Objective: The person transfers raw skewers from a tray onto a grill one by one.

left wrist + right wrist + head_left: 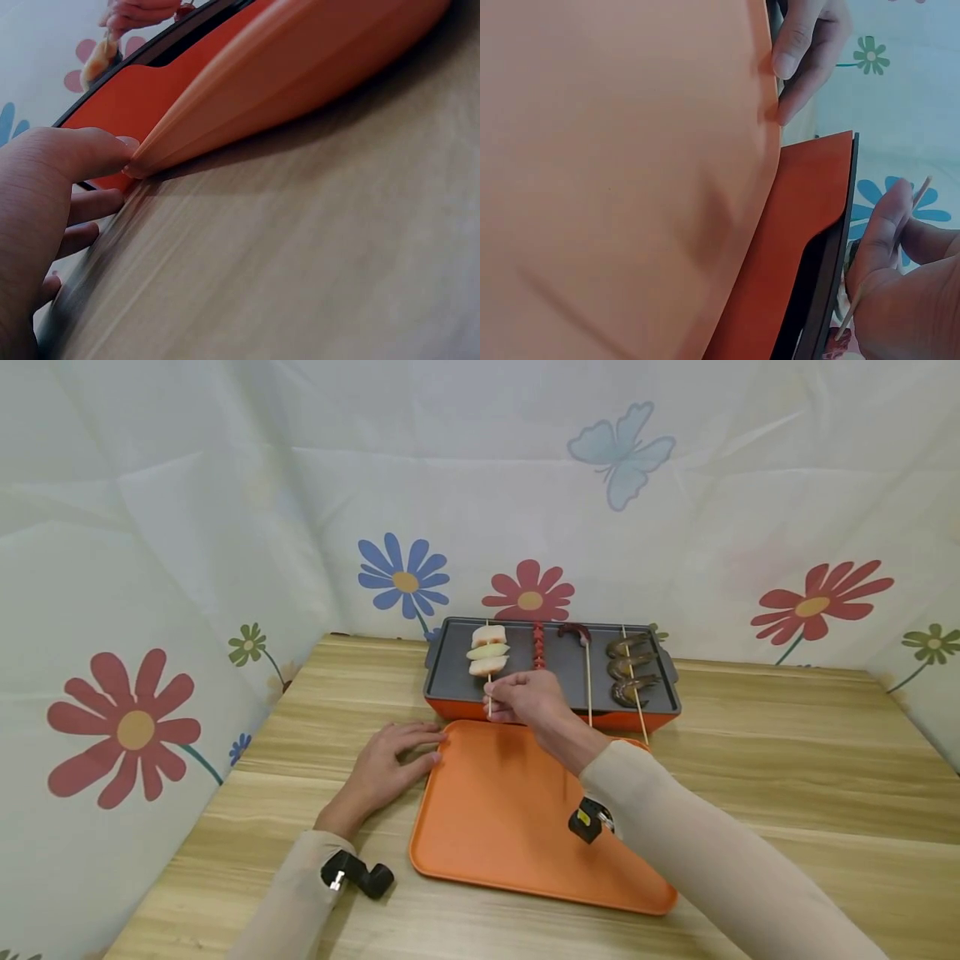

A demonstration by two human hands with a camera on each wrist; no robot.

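My right hand [534,697] pinches the bare lower end of a wooden skewer between thumb and fingers. That skewer [488,667] carries pale chunks with a yellow-green slice between them, and lies over the left part of a dark grill pan [450,672] with an orange-red base. In the right wrist view, the stick [847,319] passes through the right hand [900,255]. My left hand [384,768] rests on the table with fingers extended, fingertips touching the upper left edge of an orange tray [487,818]. The left wrist view shows its thumb [97,150] against the tray's rim.
Also on the pan are a skewer of small red pieces [538,647], one with a dark red curled piece [576,631], and a shrimp skewer [632,668] whose stick overhangs the front. The wooden table [787,760] meets a flowered cloth [712,527] behind.
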